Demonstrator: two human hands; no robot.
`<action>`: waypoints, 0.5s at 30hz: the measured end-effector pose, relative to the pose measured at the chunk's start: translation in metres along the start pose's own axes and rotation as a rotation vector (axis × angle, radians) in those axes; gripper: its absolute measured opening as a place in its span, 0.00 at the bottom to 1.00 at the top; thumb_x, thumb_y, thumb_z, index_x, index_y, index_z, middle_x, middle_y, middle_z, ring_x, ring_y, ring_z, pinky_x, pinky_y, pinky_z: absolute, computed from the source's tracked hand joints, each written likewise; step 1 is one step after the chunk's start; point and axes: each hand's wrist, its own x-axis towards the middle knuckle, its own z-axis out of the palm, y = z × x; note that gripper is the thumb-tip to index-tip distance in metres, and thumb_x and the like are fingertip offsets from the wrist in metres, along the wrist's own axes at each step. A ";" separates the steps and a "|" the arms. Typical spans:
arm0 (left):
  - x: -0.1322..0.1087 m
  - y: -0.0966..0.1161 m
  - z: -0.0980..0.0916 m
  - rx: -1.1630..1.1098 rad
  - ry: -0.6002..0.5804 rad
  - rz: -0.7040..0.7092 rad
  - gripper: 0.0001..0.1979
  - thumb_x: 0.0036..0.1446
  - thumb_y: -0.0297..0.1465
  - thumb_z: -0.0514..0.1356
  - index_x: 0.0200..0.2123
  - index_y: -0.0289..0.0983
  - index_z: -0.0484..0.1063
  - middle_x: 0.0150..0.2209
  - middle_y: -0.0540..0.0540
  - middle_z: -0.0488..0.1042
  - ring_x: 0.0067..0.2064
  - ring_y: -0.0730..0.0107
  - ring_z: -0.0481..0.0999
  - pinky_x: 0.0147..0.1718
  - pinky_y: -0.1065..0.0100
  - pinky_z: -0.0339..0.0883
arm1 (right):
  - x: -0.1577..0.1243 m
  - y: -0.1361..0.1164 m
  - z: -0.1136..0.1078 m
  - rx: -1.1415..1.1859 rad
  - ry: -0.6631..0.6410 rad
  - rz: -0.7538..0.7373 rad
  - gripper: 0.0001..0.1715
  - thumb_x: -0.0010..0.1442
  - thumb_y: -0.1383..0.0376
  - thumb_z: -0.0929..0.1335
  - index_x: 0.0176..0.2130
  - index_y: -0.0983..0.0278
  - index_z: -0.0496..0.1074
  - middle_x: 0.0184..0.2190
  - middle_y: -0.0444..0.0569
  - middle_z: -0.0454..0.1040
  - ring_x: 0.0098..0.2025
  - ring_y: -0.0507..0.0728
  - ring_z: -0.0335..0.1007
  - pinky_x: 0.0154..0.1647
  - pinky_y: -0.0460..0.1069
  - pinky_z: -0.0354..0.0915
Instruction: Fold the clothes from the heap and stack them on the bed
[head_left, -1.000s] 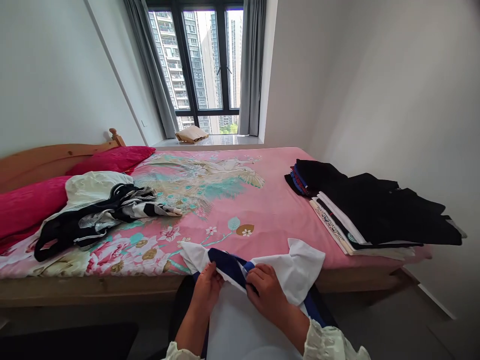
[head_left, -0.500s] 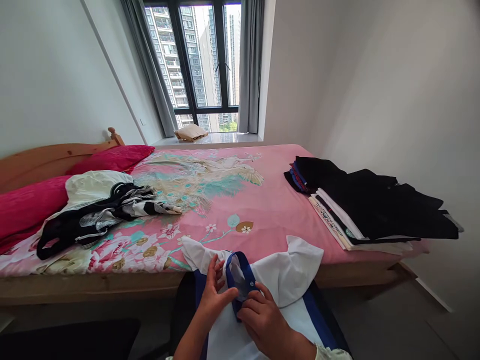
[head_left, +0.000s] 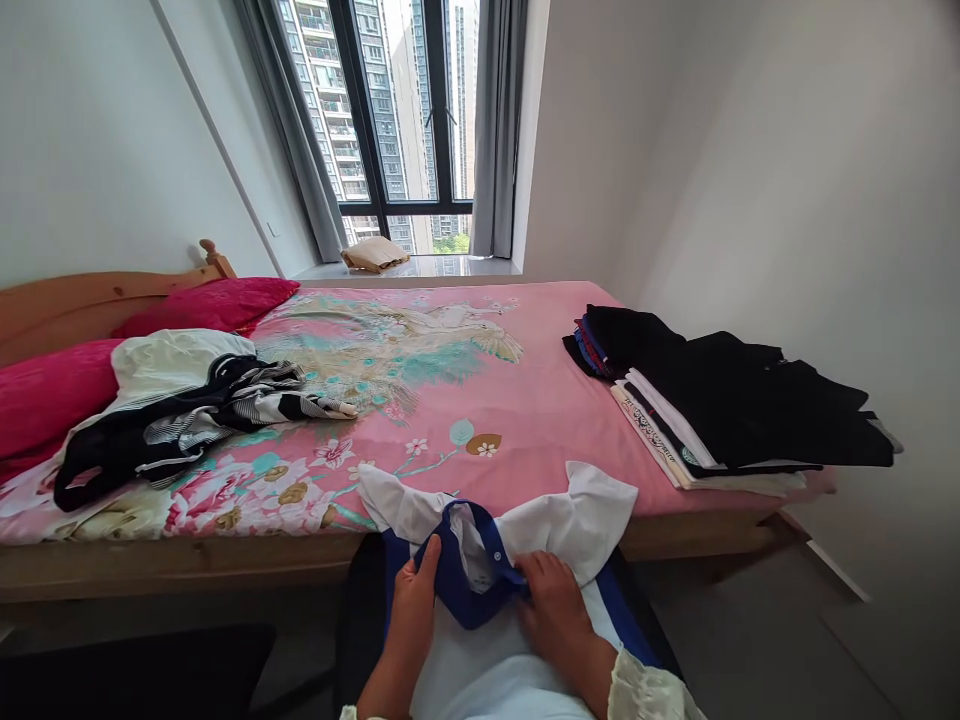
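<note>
A white shirt point(head_left: 577, 525) with a blue collar point(head_left: 469, 600) and blue side strips lies over my lap, its sleeves spread onto the bed edge. My left hand point(head_left: 415, 600) pinches the left side of the collar, thumb on top. At the collar's right side, my right hand point(head_left: 553, 600) has its fingers closed on the blue cloth; the fingertips are partly hidden. A small pale button shows on the collar just above my right hand. The collar stands in a loop, with the inside of the neck visible.
Stacked folded clothes point(head_left: 720, 400), black on top, sit at the bed's right. Loose black-and-white clothing point(head_left: 202, 410) lies at the left beside red pillows point(head_left: 60, 395). The wooden bed edge point(head_left: 187, 570) runs in front of me; a paper bag point(head_left: 375, 254) rests on the windowsill.
My left hand has gone from spread fingers to gripping the collar's left side. My right hand has shifted to the collar's right side, and the collar's front now folds down wider.
</note>
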 end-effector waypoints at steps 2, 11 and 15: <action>0.002 0.007 0.000 -0.090 -0.003 -0.024 0.14 0.50 0.35 0.65 0.40 0.36 0.74 0.33 0.44 0.80 0.38 0.60 0.80 0.38 0.63 0.74 | 0.006 0.004 -0.007 0.293 0.003 0.118 0.08 0.54 0.68 0.64 0.35 0.63 0.71 0.33 0.51 0.73 0.38 0.61 0.67 0.41 0.56 0.63; 0.033 0.011 -0.033 -0.373 -0.383 -0.233 0.30 0.47 0.57 0.57 0.41 0.39 0.75 0.40 0.41 0.80 0.55 0.52 0.70 0.57 0.50 0.60 | 0.035 0.007 -0.047 1.686 -0.023 0.807 0.08 0.53 0.61 0.69 0.29 0.64 0.71 0.26 0.45 0.77 0.31 0.55 0.74 0.35 0.49 0.70; 0.037 0.008 -0.043 -0.391 -0.337 -0.291 0.24 0.50 0.51 0.59 0.39 0.37 0.76 0.38 0.42 0.81 0.54 0.53 0.72 0.58 0.51 0.59 | 0.036 0.002 -0.054 1.826 -0.100 0.840 0.14 0.54 0.56 0.70 0.31 0.66 0.74 0.29 0.49 0.78 0.32 0.58 0.75 0.37 0.53 0.71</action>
